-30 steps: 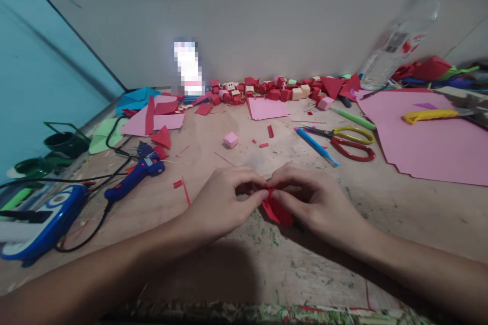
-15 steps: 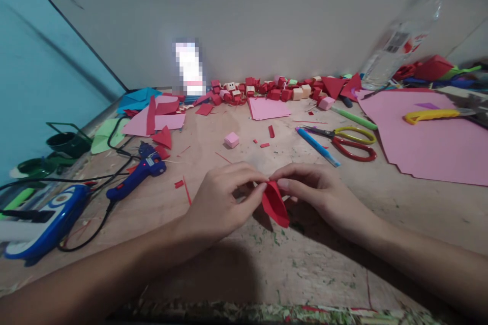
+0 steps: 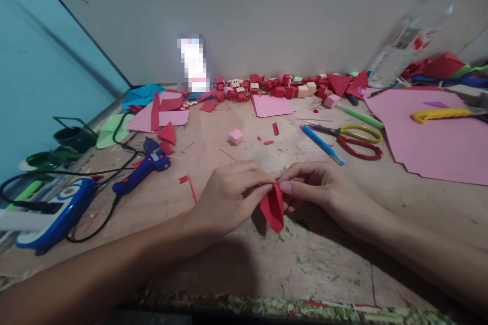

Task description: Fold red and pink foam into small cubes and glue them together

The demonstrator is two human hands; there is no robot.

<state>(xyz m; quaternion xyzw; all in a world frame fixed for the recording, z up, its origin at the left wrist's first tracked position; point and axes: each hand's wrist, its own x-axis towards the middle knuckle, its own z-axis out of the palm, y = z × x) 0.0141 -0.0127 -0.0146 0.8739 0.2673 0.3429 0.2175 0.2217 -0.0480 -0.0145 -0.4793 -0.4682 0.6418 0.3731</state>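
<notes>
One blue-and-white plastic unit sits at the left edge of the frame, below a dark green cup; a blue glue gun lies to their right on the wooden surface. A bright screen leans against the wall at upper left of center. At lower center, the left hand and right hand pinch a folded piece of red paper by its top, fingertips partly hiding that edge. Just beyond them sits a pink cube, and small red and cream cubes line the wall. Right of center, a blue pen lies beside scissors; farther right, a clear bottle tilts above pink sheets bearing a yellow-handled tool.
</notes>
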